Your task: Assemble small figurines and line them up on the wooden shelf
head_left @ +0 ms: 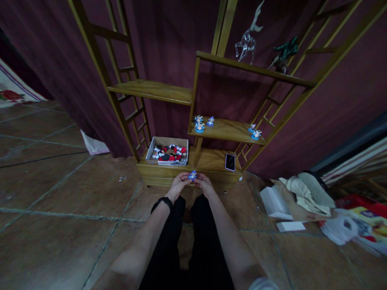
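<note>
A small purple figurine (192, 175) is held between my two hands, in front of the low drawer part of a wooden shelf. My left hand (179, 184) grips its left side, and my right hand (204, 184) pinches the right side. Just beyond, on the bottom board, sits an open cardboard box (173, 141) full of small red, white and dark figurines (171, 154). On the middle shelf (228, 129) another purple figurine (211, 121) stands beside two blue-based figurines (199, 127) at the left. Two more blue-based figurines (256, 134) stand at the right end.
A phone (230, 162) lies on the bottom board at right. Higher up stand a clear glass horse (247, 45) and a dark green ornament (285, 54). On the floor at right are white boxes (275, 202), cloth and plastic bags (340, 228). A cable (45, 158) crosses the left floor.
</note>
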`<state>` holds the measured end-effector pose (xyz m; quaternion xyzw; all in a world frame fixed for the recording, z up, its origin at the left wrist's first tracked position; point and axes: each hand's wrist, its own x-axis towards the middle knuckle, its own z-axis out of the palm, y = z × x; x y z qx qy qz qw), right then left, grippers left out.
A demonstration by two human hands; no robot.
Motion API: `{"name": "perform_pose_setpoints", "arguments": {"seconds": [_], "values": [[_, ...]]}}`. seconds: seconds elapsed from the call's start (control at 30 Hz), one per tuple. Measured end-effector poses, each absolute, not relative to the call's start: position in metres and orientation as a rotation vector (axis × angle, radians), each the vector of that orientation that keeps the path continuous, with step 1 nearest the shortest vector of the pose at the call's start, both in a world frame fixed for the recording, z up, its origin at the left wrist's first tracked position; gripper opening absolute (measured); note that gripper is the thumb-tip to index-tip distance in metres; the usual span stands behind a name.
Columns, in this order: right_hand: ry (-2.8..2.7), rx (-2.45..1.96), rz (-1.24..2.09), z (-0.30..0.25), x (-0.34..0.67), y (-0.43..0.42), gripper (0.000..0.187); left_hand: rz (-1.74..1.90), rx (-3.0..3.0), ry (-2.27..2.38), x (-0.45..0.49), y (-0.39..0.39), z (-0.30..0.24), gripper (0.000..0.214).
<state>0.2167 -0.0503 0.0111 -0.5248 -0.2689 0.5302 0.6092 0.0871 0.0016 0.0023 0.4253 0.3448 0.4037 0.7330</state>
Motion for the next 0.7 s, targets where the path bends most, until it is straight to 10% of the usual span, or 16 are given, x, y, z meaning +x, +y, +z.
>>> {"name": "perform_pose_setpoints", "arguments": {"seconds": [0.7], "values": [[-0.631,-1.235,1.174,0.0043,0.2198,-0.0479,0.032,0.862,0.953,0.883,0.0866,0.0056,-0.0023,0.019]]}}
